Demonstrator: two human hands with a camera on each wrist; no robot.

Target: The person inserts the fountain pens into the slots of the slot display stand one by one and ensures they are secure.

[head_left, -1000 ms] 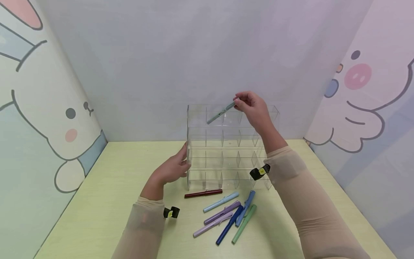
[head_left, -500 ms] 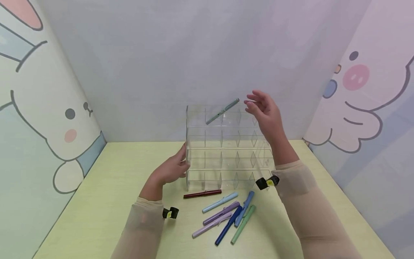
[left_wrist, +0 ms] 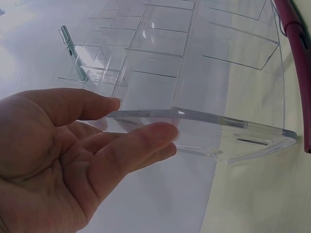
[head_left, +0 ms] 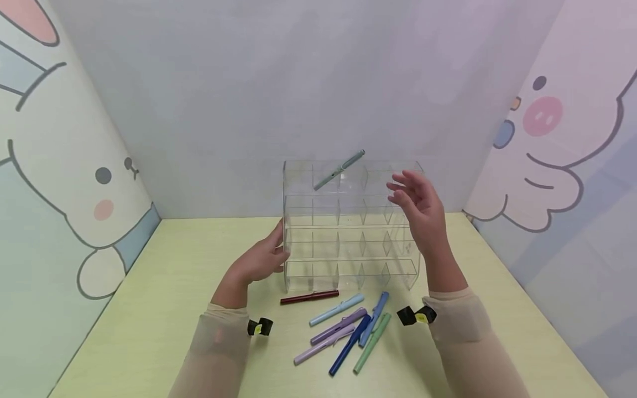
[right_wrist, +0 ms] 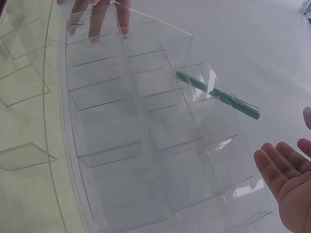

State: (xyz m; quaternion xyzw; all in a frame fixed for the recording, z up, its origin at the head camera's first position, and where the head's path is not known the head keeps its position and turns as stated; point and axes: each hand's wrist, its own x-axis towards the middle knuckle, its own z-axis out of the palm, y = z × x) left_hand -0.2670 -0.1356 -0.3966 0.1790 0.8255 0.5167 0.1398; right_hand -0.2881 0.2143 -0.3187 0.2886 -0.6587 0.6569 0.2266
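Note:
A clear acrylic rack (head_left: 350, 227) with tiers of small compartments stands on the table. My left hand (head_left: 259, 260) rests against its left side panel; in the left wrist view the fingers (left_wrist: 141, 141) lie along the outside of that panel, fairly straight. A grey-green capped pen (head_left: 340, 170) leans slantwise in the top tier, its clip end sticking up to the right. Right of that pen, my right hand (head_left: 422, 207) hovers before the rack's right part, fingers loosely spread and holding nothing. The right wrist view shows the pen (right_wrist: 218, 94) apart from the fingertips.
In front of the rack lie a dark red pen (head_left: 309, 297), a light blue pen (head_left: 337, 309), a purple pen (head_left: 338, 326), a lilac pen (head_left: 323, 345), a navy pen (head_left: 350, 345), a blue pen (head_left: 374, 319) and a green pen (head_left: 372, 342). Several overlap. A wall stands behind.
My right hand has let go of the grey-green pen, leaving it in the rack's top tier, and has moved right and down toward me. The left hand has stayed at the rack's side.

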